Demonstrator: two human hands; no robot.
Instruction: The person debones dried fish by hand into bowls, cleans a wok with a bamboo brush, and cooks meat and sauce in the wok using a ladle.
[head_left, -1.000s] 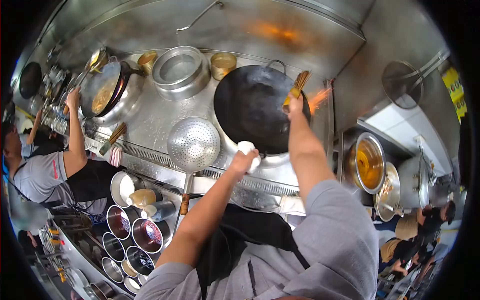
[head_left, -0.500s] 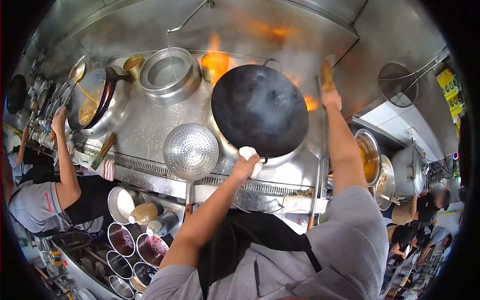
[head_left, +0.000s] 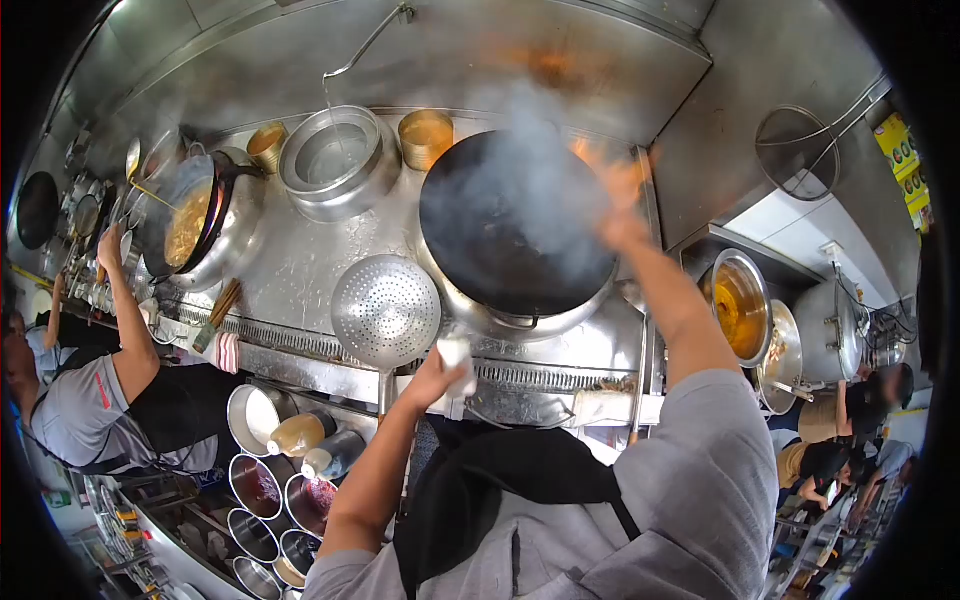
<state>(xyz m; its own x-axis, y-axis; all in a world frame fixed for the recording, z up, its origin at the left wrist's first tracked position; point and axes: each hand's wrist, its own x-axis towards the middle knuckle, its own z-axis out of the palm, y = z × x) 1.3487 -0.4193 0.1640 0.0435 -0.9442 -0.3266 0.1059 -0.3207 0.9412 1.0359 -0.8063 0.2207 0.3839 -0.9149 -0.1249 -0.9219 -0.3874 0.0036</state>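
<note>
A black wok [head_left: 490,235] sits on the burner in front of me, with thick smoke over its right half. My right hand [head_left: 622,228] is at the wok's right rim, closed round a yellowish-brown brush [head_left: 622,182] that is smeared by motion and smoke. My left hand [head_left: 430,384] is closed on a folded white cloth [head_left: 456,364], apart from the wok, below and left of its near handle. Beside that hand, a large perforated skimmer [head_left: 385,310] lies on the stove edge, its handle pointing toward me.
A metal pot [head_left: 300,180] stands under a running tap [head_left: 365,55]. Near it are two tins, one of them a gold tin [head_left: 426,138]. On the left a co-worker's hand [head_left: 110,250] holds a ladle over another wok [head_left: 187,230]. Bowls [head_left: 740,310] stand right; sauce pots [head_left: 255,487] lower left.
My left hand and the cloth have left the wok's near handle and moved down-left. My right hand has swung left with the brush to the wok's rim. Smoke has thickened; flames behind have shrunk.
</note>
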